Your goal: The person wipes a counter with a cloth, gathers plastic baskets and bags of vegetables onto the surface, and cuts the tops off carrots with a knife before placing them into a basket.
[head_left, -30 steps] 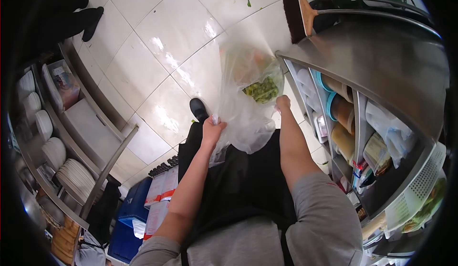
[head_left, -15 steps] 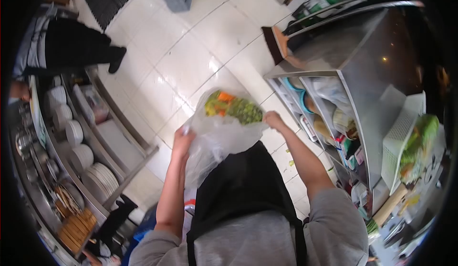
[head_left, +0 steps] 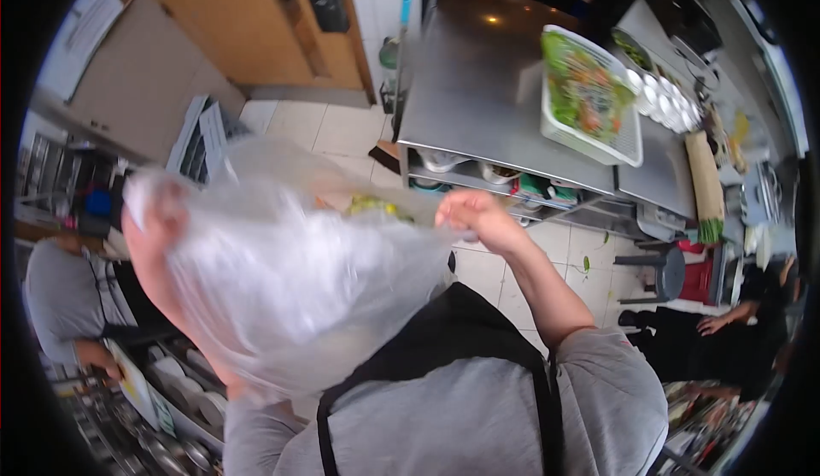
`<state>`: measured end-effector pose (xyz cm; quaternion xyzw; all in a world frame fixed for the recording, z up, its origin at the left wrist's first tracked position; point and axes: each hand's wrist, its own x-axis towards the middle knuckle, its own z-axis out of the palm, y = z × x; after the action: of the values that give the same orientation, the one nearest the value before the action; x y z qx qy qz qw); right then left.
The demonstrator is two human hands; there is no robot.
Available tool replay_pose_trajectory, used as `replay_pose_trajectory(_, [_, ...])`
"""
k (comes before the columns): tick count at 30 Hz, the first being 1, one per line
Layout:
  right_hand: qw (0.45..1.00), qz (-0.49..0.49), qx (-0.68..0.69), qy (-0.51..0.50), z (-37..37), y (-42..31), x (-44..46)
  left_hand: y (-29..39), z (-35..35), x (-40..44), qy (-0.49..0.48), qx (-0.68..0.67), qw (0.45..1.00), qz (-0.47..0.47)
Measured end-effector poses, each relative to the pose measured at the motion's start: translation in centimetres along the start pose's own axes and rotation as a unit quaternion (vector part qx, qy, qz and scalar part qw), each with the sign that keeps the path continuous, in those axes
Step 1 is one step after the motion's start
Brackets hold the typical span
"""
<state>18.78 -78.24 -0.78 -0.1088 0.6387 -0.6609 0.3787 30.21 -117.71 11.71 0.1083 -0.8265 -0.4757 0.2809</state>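
Observation:
A large translucent plastic bag (head_left: 290,262) is spread between my two hands in front of my chest. My left hand (head_left: 162,211), blurred and partly behind the film, is closed on its upper left edge. At the right, my right hand (head_left: 474,218) pinches the other edge of the bag. Green and orange food pieces (head_left: 376,208) show through the plastic near the middle; the rest of the contents is hidden.
A white basket of vegetables (head_left: 589,138) stands on the steel counter (head_left: 478,74). A grey stool (head_left: 670,273) is at the right. One person (head_left: 64,296) is at the left, another in black (head_left: 700,339) at the right. A wooden door (head_left: 248,23) stands ahead.
Both hands have risen with the bag, and the left hand has moved out to the left, spreading the plastic wide. The view has tilted up and turned towards the counter and door.

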Motion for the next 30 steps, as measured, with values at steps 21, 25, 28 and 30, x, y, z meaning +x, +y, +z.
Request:
replay_pose_trajectory(21, [0.909, -0.152, -0.225, 0.316, -15.1, -0.1, 4.0, -4.3, 29.5, 18.2, -0.240, -0.151, 0.955, -0.090])
replay_pose_trajectory(25, [0.928, -0.078, -0.246, 0.270, -17.3, 0.4, 3.3, -12.6, 32.0, 16.1, -0.343, -0.034, 0.924, -0.164])
replay_pose_trajectory(28, [0.855, -0.167, -0.340, 0.355, -16.7, -3.7, 1.6, -12.0, 32.0, 16.9, -0.380, 0.002, 0.904, -0.197])
replay_pose_trajectory(30, [0.817, -0.181, -0.344, 0.425, -16.2, -6.2, 1.5, -10.1, 31.8, 19.3, -0.333, 0.023, 0.939, -0.084])
